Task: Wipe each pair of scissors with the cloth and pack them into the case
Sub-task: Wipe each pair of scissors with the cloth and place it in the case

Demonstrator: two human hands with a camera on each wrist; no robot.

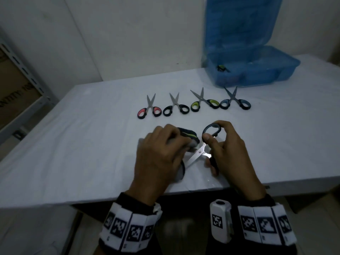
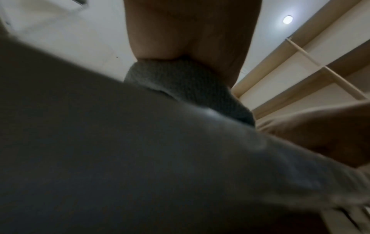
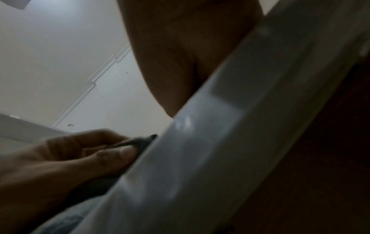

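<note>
- Head view: at lower centre the right hand (image 1: 228,151) grips the grey scissors (image 1: 201,151) by their smooth looped handles, thumb through the upper ring, shiny steel blades spread open and pointing lower left.
- The left hand (image 1: 158,155) pinches a dark cloth (image 1: 187,136) with a yellow-green stripe, folded over one blade.
- Above them, mid-frame on the white sheet-covered table (image 1: 73,144), four more pairs lie in a row, blades parted: pink pair (image 1: 150,110), black pair (image 1: 176,107), green pair (image 1: 204,103), blue pair (image 1: 235,101).
- The translucent blue plastic case (image 1: 253,70) stands open at upper right, lid upright, a small dark item inside.
- Left wrist view: blurred; the palm at top clasps the cloth (image 2: 180,82), a knobbly grey weave, at centre.
- Right wrist view: blurred; at lower left the left hand (image 3: 66,156) pinches the cloth (image 3: 138,141); the right hand's own hold is hidden here.
</note>
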